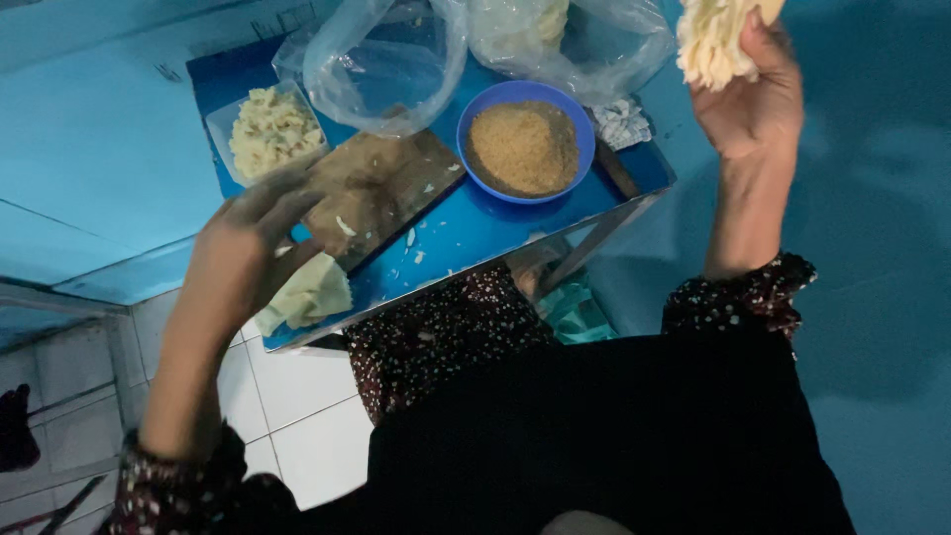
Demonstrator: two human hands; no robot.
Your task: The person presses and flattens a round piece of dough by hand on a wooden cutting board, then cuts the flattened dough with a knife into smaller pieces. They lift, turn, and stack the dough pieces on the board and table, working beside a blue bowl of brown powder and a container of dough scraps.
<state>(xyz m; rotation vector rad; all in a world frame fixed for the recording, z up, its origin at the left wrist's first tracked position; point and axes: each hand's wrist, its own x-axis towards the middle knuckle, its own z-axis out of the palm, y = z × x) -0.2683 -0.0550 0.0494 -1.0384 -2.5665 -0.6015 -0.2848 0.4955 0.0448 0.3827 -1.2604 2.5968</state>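
two hands show. the right hand [751,94], upper right of the frame, has its fingers closed around a pale stack [718,38] held up, well apart from the blue surface [475,233]. the left hand [248,260], left of centre, hovers with fingers spread and loose over a pale slab [315,294] at the surface's near edge; whether it touches is unclear. a wooden board [381,183] lies beside it, a blue bowl [525,144] of brown crumbs in the upper middle, a tub [267,129] of pale pieces upper left.
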